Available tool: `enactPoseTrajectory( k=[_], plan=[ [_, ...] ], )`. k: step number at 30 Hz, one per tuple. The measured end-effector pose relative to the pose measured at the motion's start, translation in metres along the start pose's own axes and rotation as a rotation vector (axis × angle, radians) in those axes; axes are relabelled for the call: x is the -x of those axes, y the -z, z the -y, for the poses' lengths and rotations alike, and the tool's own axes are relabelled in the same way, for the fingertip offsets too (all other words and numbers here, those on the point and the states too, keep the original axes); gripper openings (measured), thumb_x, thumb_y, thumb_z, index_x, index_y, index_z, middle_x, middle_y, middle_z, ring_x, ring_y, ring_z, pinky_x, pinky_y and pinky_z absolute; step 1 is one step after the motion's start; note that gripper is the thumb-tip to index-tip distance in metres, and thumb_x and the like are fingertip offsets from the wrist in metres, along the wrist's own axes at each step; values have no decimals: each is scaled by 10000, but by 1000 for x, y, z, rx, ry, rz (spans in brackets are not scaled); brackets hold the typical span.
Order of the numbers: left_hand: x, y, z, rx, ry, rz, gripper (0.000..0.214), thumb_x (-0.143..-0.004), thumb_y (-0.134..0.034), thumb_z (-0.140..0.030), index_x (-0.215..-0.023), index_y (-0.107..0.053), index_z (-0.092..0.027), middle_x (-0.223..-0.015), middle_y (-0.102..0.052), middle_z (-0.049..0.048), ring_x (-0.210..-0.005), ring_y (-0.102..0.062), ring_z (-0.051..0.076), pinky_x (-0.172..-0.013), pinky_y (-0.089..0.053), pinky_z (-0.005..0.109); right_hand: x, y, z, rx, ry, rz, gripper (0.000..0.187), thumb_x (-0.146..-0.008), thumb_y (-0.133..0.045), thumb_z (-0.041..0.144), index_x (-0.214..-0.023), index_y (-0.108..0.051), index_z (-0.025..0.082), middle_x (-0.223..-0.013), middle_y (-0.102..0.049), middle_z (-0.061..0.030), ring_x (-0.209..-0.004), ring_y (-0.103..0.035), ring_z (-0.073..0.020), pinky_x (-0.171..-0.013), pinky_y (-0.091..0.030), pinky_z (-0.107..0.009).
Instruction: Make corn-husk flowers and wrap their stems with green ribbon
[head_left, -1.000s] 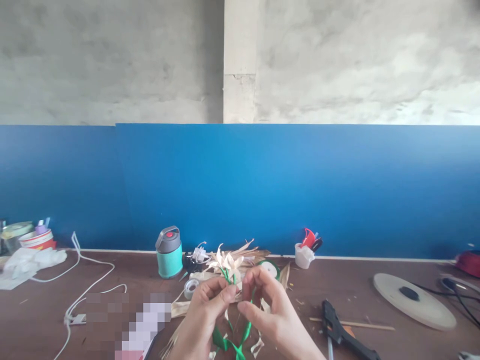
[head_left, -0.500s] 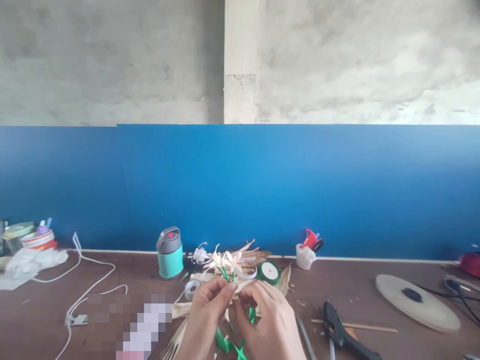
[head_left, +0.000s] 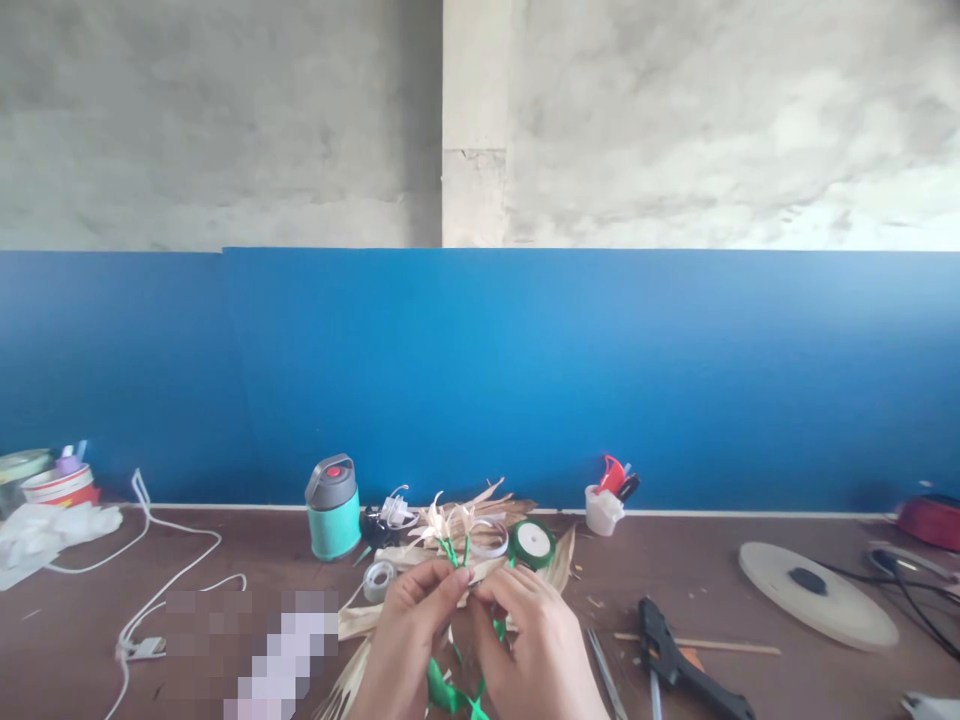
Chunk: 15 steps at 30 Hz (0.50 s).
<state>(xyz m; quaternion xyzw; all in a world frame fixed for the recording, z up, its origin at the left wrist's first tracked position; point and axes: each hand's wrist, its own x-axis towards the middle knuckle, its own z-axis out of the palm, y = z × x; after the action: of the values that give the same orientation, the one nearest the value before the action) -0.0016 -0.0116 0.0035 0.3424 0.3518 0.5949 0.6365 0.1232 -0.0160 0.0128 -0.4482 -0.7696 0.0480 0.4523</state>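
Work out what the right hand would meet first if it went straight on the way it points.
Probably the left hand, which pinches the green flower stems just ahead of the right hand; depth is unclear, so the hands may be touching.

Beyond the flat dark brown tabletop (head_left: 675, 570) stands a smooth blue partition (head_left: 525, 370), before a mottled grey wall (head_left: 225, 120).

Blue partition (head_left: 525, 370) fronted by a turquoise-and-grey flask (head_left: 334, 522), left of centre.
At lower left, a white cable (head_left: 181, 572) is looped; a white cup (head_left: 600, 517) is set right of centre; a pale, black-centred disc (head_left: 808, 582) is seen at lower right.
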Motion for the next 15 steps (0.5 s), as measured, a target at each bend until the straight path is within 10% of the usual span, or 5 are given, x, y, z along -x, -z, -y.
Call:
enactPoseTrajectory(
  k=[6,15],
  plan=[
    [3,-7,-7,52,40,-52,325,-591,-842,-342,-555,-570,-167,-448,-564,-31,-371,-467,87,-365,-323,173,-12,10,-11,-598,-392,322,119,-787,-616,275,-755,-646,164,-672,-616,-12,-629,-551,-150,-574,-401,-240],
    [5,-6,-13,-54,131,39,473,-494,-886,-434,-457,-507,-155,-373,-316,-102,-383,-185,22,-389,-112,170,-20,2,-23,-1218,-507,218,318,-664,-813,394,-665,-606,151,-644,-583,19,-614,-491,-98,-608,-388,-204]
  ],
)
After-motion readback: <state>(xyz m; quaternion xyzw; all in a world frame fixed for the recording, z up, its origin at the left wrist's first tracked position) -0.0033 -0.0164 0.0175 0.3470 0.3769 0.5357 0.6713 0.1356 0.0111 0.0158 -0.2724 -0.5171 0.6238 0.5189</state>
